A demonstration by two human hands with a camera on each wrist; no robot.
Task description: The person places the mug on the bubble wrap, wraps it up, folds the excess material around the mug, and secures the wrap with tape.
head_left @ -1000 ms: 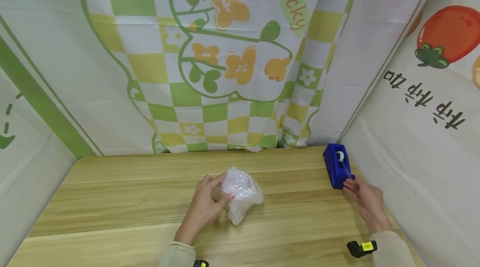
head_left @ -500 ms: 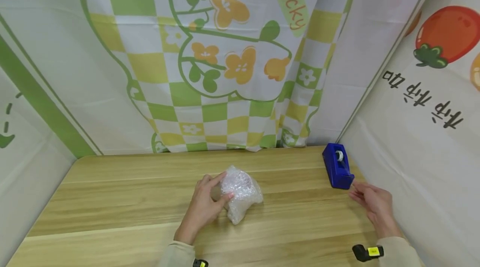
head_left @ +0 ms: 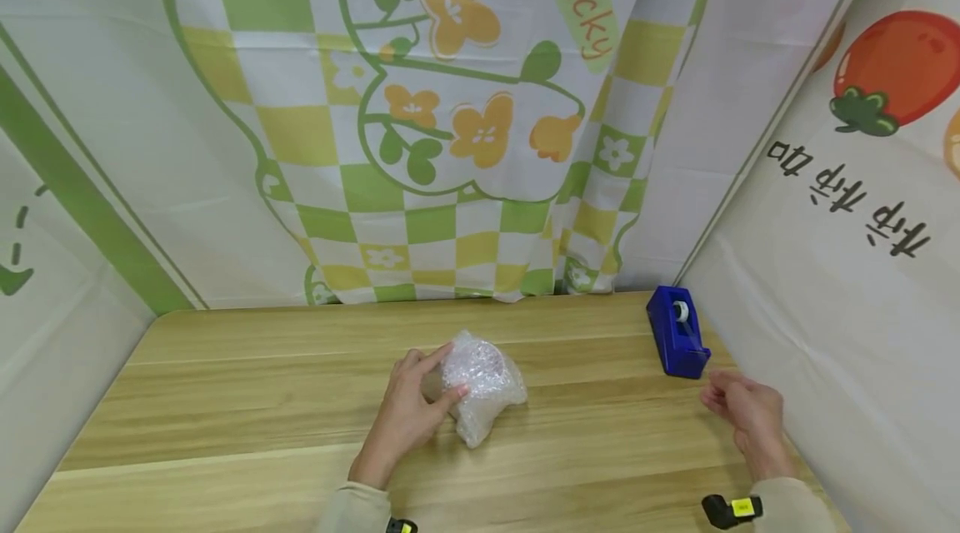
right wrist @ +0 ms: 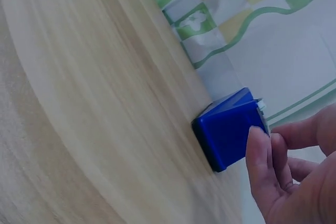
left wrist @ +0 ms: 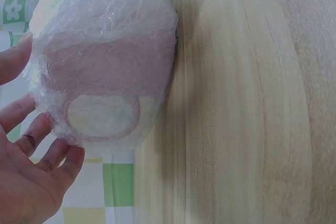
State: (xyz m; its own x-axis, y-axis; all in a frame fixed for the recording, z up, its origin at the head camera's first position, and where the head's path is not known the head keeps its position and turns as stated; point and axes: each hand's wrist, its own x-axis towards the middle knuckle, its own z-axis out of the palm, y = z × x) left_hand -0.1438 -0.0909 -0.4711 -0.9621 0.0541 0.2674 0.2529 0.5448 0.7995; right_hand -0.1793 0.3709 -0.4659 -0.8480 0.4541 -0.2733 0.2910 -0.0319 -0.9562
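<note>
A pinkish mug wrapped in clear bubble wrap (head_left: 486, 387) lies on the wooden table, and its handle loop shows through the wrap in the left wrist view (left wrist: 102, 114). My left hand (head_left: 411, 408) holds it from the left, thumb and fingers spread round the wrap. At the right stands a blue tape dispenser (head_left: 678, 333) with a small white roll; clear tape runs from roll to cutter. Just in front of it, my right hand (head_left: 750, 412) pinches thumb and fingers together, apparently on the clear tape's end, which is too faint to make out well.
The wooden table (head_left: 247, 400) reaches back to a checked green, yellow and white curtain (head_left: 450, 241). A printed white cloth wall (head_left: 832, 308) rises close beside the right hand and the dispenser. Another pale wall (head_left: 67, 350) borders the table's left side.
My right hand has moved from the dispenser's cutter toward me and to the right, fingertips now apart from the dispenser. The left hand and the wrapped mug have stayed put.
</note>
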